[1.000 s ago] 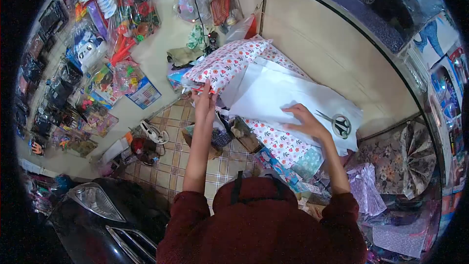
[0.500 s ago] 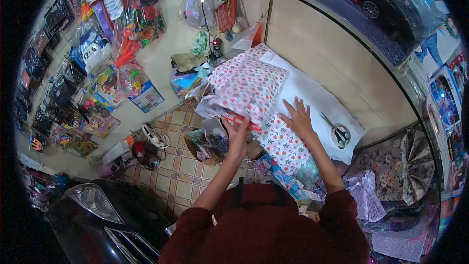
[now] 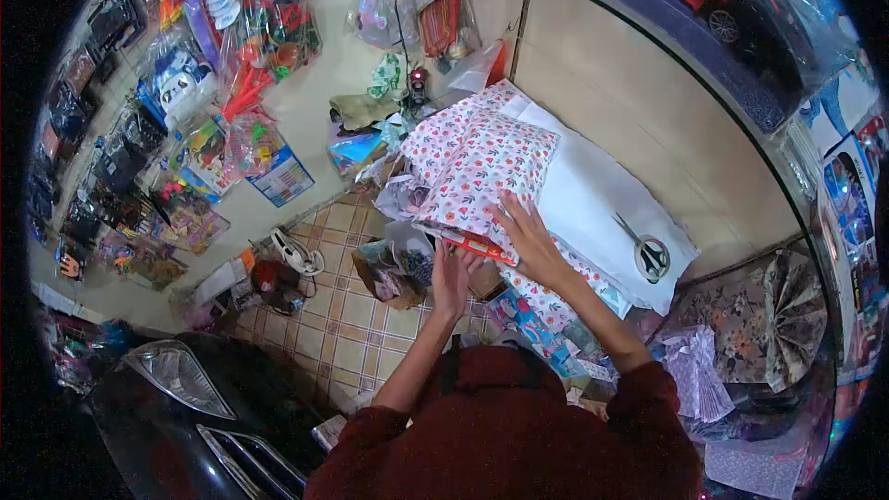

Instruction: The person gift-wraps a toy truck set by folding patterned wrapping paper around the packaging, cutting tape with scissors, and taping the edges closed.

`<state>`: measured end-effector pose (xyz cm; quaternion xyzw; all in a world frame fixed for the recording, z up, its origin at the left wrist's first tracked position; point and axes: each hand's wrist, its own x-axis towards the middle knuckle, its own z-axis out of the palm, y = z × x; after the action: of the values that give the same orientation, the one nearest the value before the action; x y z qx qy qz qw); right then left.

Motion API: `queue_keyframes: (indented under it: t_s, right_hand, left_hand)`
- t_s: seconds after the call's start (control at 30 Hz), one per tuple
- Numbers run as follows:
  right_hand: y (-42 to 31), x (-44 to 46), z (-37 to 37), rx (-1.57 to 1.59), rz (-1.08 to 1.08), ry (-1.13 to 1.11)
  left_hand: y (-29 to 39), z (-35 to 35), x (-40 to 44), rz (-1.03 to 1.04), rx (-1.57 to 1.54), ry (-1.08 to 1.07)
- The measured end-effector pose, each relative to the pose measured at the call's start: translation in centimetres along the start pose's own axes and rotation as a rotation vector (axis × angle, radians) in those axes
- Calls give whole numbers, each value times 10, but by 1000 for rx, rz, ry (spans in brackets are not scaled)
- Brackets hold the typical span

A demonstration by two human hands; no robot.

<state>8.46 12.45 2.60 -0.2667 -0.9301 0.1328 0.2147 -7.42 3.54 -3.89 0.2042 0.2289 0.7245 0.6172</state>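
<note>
A package in floral paper [image 3: 489,167] lies at the middle, with a red edge [image 3: 477,245] showing at its near end. My left hand [image 3: 452,276] is at that near end, palm toward it, fingers partly hidden under the edge; its grip is unclear. My right hand [image 3: 526,236] rests on the package's lower right side with its fingers apart. White sheets [image 3: 602,199] lie to the right, over more floral paper. Scissors [image 3: 628,230] and a roll of tape [image 3: 651,258] sit on the white sheets.
An open cardboard box [image 3: 387,278] stands on the tiled floor left of my hands. A black motorbike [image 3: 204,407] is at lower left. Bagged goods hang on the left wall. Pleated lilac wrapping [image 3: 694,370] is at right, and a boxed toy car [image 3: 704,18] at upper right.
The package has swung down and right from its raised position and now lies flatter. My left hand moved right to its near edge; my right hand came onto the package from the white sheets.
</note>
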Motion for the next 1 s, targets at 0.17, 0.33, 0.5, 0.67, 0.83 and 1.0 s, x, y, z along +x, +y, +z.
queue_keyframes:
  t_s: [0.17, 0.33, 0.5, 0.67, 0.83, 1.0]
  right_hand:
    - [3, 8, 14, 9, -173, 202]
    - [0, 4, 35, 57, -248, 174]
    - [0, -3, 46, 21, -272, 140]
    - [3, -5, 49, -52, -304, 101]
    - [0, -5, 46, -100, -322, 13]
    - [-7, -10, 32, 10, -286, -102]
  left_hand:
    - [-7, 8, -5, 185, 111, -39]
    - [10, 30, 8, 81, 100, 405]
    - [-8, 6, 22, 221, 192, 482]
    - [-16, -3, 21, 236, 197, 470]
    - [-14, -10, 20, 287, 172, 446]
    - [-5, -27, 25, 254, 172, 388]
